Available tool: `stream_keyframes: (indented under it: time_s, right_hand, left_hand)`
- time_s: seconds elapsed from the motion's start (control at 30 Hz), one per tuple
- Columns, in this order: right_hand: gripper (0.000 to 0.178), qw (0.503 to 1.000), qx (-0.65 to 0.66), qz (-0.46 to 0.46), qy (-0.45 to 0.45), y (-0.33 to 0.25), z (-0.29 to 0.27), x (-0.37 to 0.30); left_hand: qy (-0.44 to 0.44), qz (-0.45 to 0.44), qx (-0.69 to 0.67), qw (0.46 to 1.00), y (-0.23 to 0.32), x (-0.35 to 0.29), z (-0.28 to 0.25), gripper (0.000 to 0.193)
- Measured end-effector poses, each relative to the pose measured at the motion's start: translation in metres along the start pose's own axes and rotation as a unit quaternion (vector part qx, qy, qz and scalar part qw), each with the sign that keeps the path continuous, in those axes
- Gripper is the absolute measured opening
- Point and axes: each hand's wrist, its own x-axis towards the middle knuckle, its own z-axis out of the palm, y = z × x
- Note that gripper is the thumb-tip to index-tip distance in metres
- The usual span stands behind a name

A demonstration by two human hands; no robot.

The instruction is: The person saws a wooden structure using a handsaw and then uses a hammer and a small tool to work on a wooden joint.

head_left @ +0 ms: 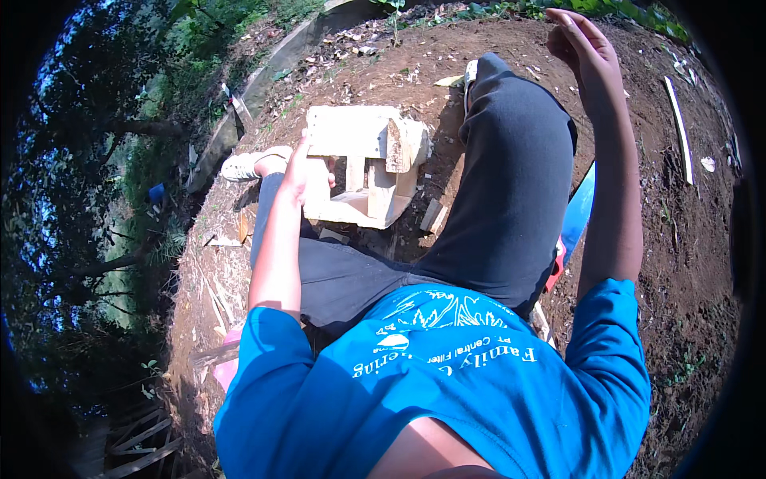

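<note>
Between my spread legs stands a small box-like frame of pale wood (347, 132), with a flat top board, short uprights and a lower board. A rough wood block (397, 145) is at its right corner. My left hand (302, 172) grips the frame's left side, the thumb along the outer edge and fingertips showing inside the opening. Raised off to the far right, away from the frame, is my right hand (586, 44). Its fingers are bent and drawn together; whether anything small is in them is hidden.
Beside my right thigh lies a blue flat blade (580, 209) with a red end (555, 270), partly covered. A wood offcut (433, 215) sits on the soil near the frame. A pale strip (680, 132) lies far right. Something pink (227, 363) is by my left side. Trees border the left.
</note>
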Motion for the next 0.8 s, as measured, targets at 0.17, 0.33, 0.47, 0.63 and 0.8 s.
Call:
stream_keyframes:
  time_s: [0.17, 0.33, 0.47, 0.63, 0.8]
  right_hand:
    - [0.033, 0.957, -0.143, 0.247, 0.051, 0.073, -0.093, -0.108]
    - [0.040, 0.863, -0.395, 0.315, 0.010, 0.154, -0.115, -0.279]
    - [0.041, 0.812, -0.409, 0.410, 0.075, 0.136, -0.076, -0.372]
    - [0.041, 0.817, -0.270, 0.476, 0.183, 0.151, -0.088, -0.424]
    - [0.036, 0.834, -0.326, 0.430, 0.112, 0.110, -0.059, -0.406]
  left_hand:
    - [-0.041, -0.009, 0.061, 0.997, 0.030, 0.035, -0.032, 0.061]
    - [-0.126, 0.001, 0.110, 0.986, 0.029, 0.096, -0.047, 0.062]
    - [-0.097, 0.022, 0.133, 0.986, 0.031, 0.130, -0.039, 0.063]
    - [-0.063, 0.059, 0.181, 0.980, 0.025, 0.169, -0.053, 0.065]
    - [0.031, 0.126, 0.415, 0.900, 0.031, 0.169, -0.059, 0.070]
